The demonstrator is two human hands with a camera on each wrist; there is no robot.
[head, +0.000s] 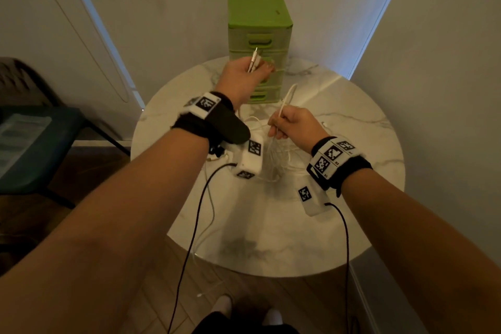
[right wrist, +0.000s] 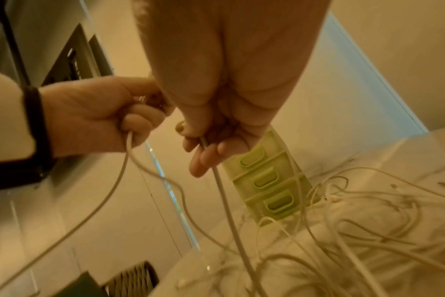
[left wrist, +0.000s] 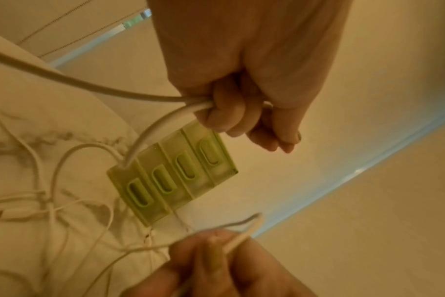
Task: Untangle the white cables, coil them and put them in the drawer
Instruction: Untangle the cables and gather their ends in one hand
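Observation:
Above the round marble table (head: 352, 225), my left hand (head: 257, 69) is raised and grips the plug ends of white cables (head: 254, 58), just in front of the green drawer unit (head: 259, 35). In the left wrist view the left hand (left wrist: 244, 118) curls round two white strands (left wrist: 152, 128). Lower and nearer, my right hand (head: 282, 127) grips a white cable loop (head: 288, 97) that sticks up from the fist. The right hand (right wrist: 211, 148) holds a strand (right wrist: 222, 193) running down into the tangle of white cables (right wrist: 356, 231) on the table. The unit's drawers (left wrist: 170, 180) are all closed.
A dark chair (head: 40, 144) stands on the left beside the table. Walls close in behind and on the right. Black wires (head: 195, 225) hang from my wrist devices. One white cable end (head: 200, 294) dangles over the table's front edge to the wooden floor.

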